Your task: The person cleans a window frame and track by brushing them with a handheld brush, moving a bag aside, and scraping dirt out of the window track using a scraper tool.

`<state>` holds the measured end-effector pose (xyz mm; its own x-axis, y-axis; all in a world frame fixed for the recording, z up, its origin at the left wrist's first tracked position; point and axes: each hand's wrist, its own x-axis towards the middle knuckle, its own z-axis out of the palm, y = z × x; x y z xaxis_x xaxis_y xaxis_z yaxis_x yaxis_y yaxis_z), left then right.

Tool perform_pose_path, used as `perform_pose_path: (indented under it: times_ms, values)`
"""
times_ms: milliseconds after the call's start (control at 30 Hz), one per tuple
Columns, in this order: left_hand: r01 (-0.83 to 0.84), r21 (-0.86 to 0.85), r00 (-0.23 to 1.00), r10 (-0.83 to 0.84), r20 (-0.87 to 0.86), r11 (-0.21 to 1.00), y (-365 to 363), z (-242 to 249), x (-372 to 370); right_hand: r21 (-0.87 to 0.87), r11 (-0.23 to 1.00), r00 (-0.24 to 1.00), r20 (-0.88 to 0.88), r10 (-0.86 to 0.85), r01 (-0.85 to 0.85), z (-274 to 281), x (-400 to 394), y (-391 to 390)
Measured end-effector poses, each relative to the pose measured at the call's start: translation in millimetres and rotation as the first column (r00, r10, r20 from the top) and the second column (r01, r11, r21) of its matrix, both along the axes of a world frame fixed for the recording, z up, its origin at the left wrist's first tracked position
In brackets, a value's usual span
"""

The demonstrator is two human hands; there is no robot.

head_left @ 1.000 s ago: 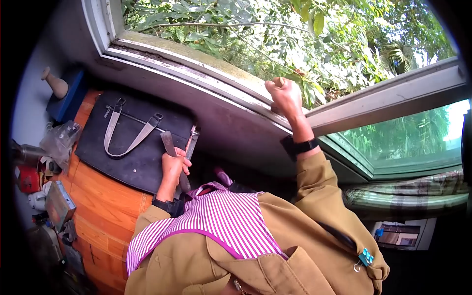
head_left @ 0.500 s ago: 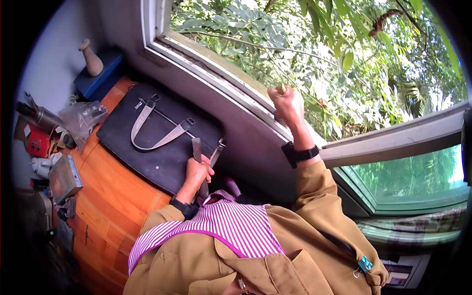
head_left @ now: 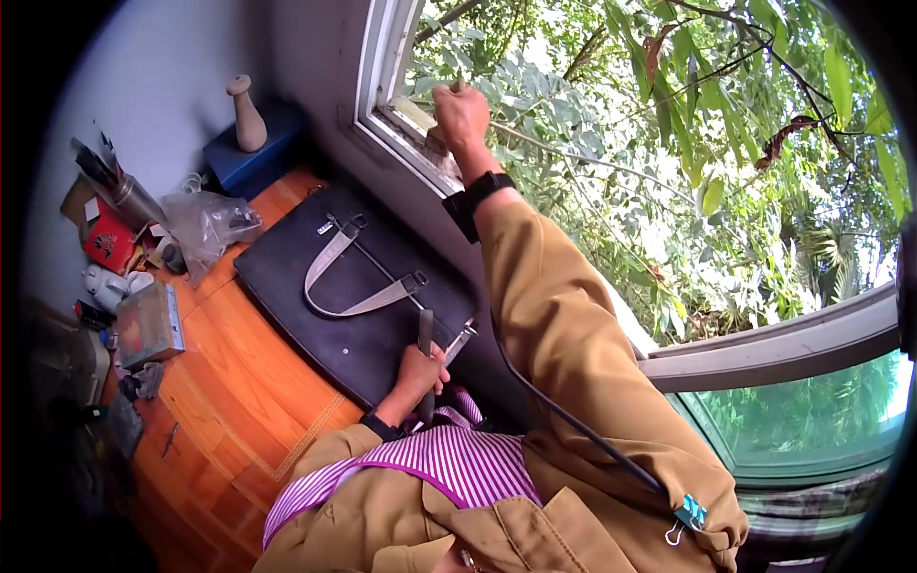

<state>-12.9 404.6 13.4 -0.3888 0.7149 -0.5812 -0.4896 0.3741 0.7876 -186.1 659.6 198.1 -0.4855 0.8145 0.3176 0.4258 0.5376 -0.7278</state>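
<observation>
My right hand [head_left: 462, 118] is closed in a fist over the window sill, near its far corner. A short tan end [head_left: 459, 84], like the butt of a wooden handle, pokes out above the fist. Below it, a brownish block-like part [head_left: 437, 140] shows against the sill; I cannot tell what the whole tool is. My left hand [head_left: 417, 372] is wrapped around a flat, dark, bar-like tool [head_left: 425, 329], held over the near corner of a black bag [head_left: 287, 258]. Beyond those fingers is a narrow silvery piece [head_left: 460, 341] by the bag's edge.
The bag with its grey handle [head_left: 330, 267] lies on an orange wooden surface [head_left: 229, 372]. Along the wall stand a blue box [head_left: 244, 158] with a wooden pestle [head_left: 248, 119], a plastic bag [head_left: 210, 229], a tin [head_left: 150, 325] and a red packet [head_left: 108, 241]. A green-glass window pane [head_left: 802, 411] hangs open at right.
My right hand has moved left along the sill toward the far window corner, still in a fist. My left hand still grips the dark tool. The view has shifted, so the bag appears farther right.
</observation>
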Motion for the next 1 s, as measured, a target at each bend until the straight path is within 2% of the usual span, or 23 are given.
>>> perform_pose_path:
  times_ms: [33, 133, 167, 200, 267, 300, 333, 367, 400, 500, 533, 567, 600, 767, 1000]
  values:
    - [0.000, 0.006, 1.000, 0.000, 0.000, 1.000, 1, -2, 0, 0.053, 0.998, 0.999, -0.048, -0.024, 0.026, 1, -10, 1]
    - [0.007, -0.006, 1.000, -0.007, 0.002, 1.000, -1, -1, 0, 0.046, 0.997, 0.997, -0.055, -0.059, 0.061, 17, -24, 6]
    - [0.001, -0.006, 1.000, -0.001, 0.002, 1.000, 0, 1, -1, 0.040, 0.998, 0.993, -0.111, 0.045, -0.041, 22, -15, 11]
    - [-0.007, -0.003, 1.000, 0.007, 0.005, 1.000, 0, 3, 0, 0.058, 0.998, 0.987, -0.161, 0.022, -0.013, 29, -10, 14]
    - [0.002, 0.000, 1.000, -0.002, 0.002, 1.000, 2, 5, -2, -0.025, 0.997, 0.940, -0.335, 0.061, -0.073, 44, 16, 18]
    - [0.014, 0.000, 1.000, -0.014, 0.004, 1.000, 2, 3, -3, -0.007, 0.998, 0.966, -0.250, 0.065, -0.069, 47, 33, 25]
    - [0.029, -0.006, 1.000, -0.029, 0.006, 1.000, 1, 3, -2, 0.082, 0.997, 0.997, -0.079, 0.008, -0.002, 40, 49, 33]
    - [0.009, 0.004, 1.000, -0.009, 0.014, 1.000, 0, 5, -2, 0.167, 0.985, 0.997, -0.074, -0.030, 0.042, 33, 65, 39]
    - [0.011, 0.001, 1.000, -0.011, 0.012, 1.000, 1, 4, -4, 0.049, 0.998, 0.992, -0.121, -0.036, 0.042, 32, 83, 49]
    - [0.034, -0.028, 0.999, -0.035, -0.026, 0.999, 1, 10, -3, -0.061, 0.998, 0.971, -0.237, -0.032, 0.018, 63, 162, 36]
    - [0.040, -0.025, 0.999, -0.040, -0.016, 0.999, 1, 7, -4, -0.014, 0.999, 0.974, -0.220, -0.047, 0.044, 69, 188, 29]
    - [0.037, -0.016, 0.999, -0.037, -0.015, 0.999, 0, 7, -4, -0.038, 0.999, 0.972, -0.236, -0.007, -0.002, 73, 212, 20]
    - [0.034, -0.006, 0.999, -0.035, -0.015, 0.999, 0, 6, -4, 0.029, 0.998, 0.989, -0.135, -0.058, 0.063, 69, 236, 23]
    - [0.042, -0.037, 0.999, -0.042, -0.013, 0.998, 2, 3, -4, -0.116, 0.992, 0.993, -0.107, -0.059, 0.046, 64, 336, -11]
    - [0.047, -0.041, 0.999, -0.047, -0.006, 0.998, 4, 7, -5, -0.107, 0.972, 0.973, 0.124, -0.197, 0.210, 67, 393, -52]
